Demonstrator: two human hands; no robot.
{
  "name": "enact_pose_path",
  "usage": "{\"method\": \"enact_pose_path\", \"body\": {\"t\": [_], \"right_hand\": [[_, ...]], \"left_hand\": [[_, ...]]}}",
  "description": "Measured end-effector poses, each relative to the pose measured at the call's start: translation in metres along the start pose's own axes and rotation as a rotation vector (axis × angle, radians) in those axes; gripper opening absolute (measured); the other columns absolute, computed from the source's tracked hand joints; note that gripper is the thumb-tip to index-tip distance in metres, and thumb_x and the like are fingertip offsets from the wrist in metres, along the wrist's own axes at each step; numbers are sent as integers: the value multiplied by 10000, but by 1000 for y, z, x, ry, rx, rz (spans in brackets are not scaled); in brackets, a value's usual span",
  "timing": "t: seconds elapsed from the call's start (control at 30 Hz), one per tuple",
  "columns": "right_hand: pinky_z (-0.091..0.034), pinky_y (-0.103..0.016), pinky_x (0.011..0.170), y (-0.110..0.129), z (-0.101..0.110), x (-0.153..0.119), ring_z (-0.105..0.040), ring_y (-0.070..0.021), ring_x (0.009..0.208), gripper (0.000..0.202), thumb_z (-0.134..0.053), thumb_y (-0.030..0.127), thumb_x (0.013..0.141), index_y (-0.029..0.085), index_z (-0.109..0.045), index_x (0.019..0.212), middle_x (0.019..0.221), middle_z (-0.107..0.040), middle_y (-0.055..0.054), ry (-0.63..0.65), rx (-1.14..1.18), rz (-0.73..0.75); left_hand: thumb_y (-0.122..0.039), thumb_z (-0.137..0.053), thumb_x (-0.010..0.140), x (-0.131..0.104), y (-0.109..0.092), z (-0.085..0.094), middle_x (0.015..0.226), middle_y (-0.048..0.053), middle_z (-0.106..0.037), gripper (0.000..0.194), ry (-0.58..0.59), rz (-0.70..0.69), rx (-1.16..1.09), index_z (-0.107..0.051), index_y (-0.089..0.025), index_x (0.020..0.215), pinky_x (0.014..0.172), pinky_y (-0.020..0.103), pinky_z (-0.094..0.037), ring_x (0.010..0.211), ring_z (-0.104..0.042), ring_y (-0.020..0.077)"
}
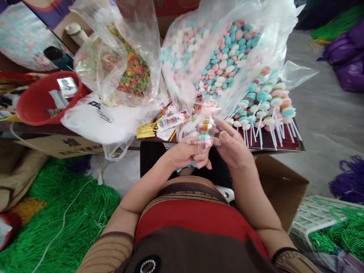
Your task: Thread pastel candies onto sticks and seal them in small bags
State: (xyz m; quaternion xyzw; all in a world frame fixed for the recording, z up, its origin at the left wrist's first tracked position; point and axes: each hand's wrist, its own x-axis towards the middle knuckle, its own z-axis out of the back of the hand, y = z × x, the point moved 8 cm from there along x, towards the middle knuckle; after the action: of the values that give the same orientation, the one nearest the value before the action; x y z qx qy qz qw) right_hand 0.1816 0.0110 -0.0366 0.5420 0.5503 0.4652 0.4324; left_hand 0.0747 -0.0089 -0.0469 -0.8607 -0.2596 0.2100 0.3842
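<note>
the left hand (189,152) has its thumb and forefinger pinched together on the lower end of a wrapped candy stack (205,129), its other fingers loosely curled beneath. the right hand (234,148) is at the stack's right side, fingers bent and only slightly parted, their tips up against the clear wrapper; blur hides whether they pinch it or only touch it. the stack stands nearly upright between the two hands, in front of the person's body at the near edge of the table (290,146), with red, yellow, green, blue and pink pieces showing. just beyond lie printed cards (173,120), their colored lettering too small to read, beside a bundle of yellow ties (146,131). left of these, a white plastic bag (93,117) carries black lettering, one line of it boxed, too warped by folds to make out. behind are a clear bag of ring candies (135,74) in red, orange and green and a larger clear bag of pink, blue and white candies (236,45). candies on white sticks (267,108) are piled to the right. a red basin (31,102) sits at the far left, and below it a cardboard box (85,148) bears black chinese characters, not clear enough to read. green strands (71,216) cover the floor at left.
</note>
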Motion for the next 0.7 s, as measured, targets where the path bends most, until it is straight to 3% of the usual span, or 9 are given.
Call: {"method": "enact_pose_path", "body": {"t": [0.07, 0.17, 0.27, 0.33, 0.43, 0.5, 0.63, 0.7], "right_hand": [[-605, -358, 626, -7, -17, 5, -738, -239, 814, 633, -717, 779, 733, 254, -728, 1086, 873, -769, -72, 82, 78, -62], [-607, -351, 607, -13, -24, 8, -742, -236, 785, 571, -744, 729, 747, 251, -698, 1056, 831, -763, -53, 52, 108, -80], [-620, -345, 641, -15, -22, 9, -747, -228, 811, 517, -788, 667, 749, 265, -673, 1054, 871, -770, -36, -61, 101, -34], [-628, -343, 695, -15, -19, 8, -746, -220, 854, 474, -801, 640, 754, 274, -673, 1026, 903, -770, -29, -158, 71, 35], [-628, -355, 789, -14, -16, 7, -741, -212, 920, 405, -792, 605, 786, 282, -673, 1000, 957, -767, -27, -259, 19, 121], [-625, -352, 780, -14, -14, 8, -736, -206, 904, 414, -789, 612, 785, 282, -673, 1006, 986, -763, -31, -278, 0, 127], [-591, -304, 631, -13, -13, 13, -715, -189, 784, 489, -828, 641, 718, 266, -689, 1000, 948, -760, -40, -144, 28, 14], [-545, -272, 542, -12, -15, 15, -687, -166, 700, 496, -843, 628, 706, 258, -700, 1004, 907, -759, -35, -60, 46, -47]], "left_hand": [[-662, -827, 697, 0, 9, -8, 497, -85, -397, 599, 57, 65, -10, -482, -185, 590, 642, 338, -589, 428, -508, 89], [-686, -785, 730, 0, 10, 0, 502, -90, -407, 583, -19, 39, 128, -483, -194, 652, 647, 315, -567, 461, -544, 100], [-607, -688, 859, -3, -2, 17, 519, -72, -493, 439, -204, -62, 493, -531, -207, 769, 624, 284, -507, 490, -557, 119], [-443, -641, 924, -6, -15, 27, 550, -46, -546, 274, -389, -135, 776, -556, -214, 801, 614, 281, -460, 516, -556, 138], [-271, -650, 894, -14, -30, 35, 599, -20, -560, 155, -630, -203, 1007, -563, -217, 778, 620, 292, -431, 553, -552, 160], [-338, -664, 898, -12, -25, 35, 577, -32, -530, 195, -568, -164, 928, -567, -215, 781, 582, 284, -421, 507, -518, 145], [-657, -672, 843, -5, 4, 21, 474, -118, -352, 468, -157, 38, 370, -554, -204, 831, 464, 245, -390, 357, -369, 79], [-683, -711, 802, -7, 7, 17, 480, -125, -366, 520, -74, 63, 222, -550, -192, 856, 453, 228, -393, 356, -389, 67]]}}
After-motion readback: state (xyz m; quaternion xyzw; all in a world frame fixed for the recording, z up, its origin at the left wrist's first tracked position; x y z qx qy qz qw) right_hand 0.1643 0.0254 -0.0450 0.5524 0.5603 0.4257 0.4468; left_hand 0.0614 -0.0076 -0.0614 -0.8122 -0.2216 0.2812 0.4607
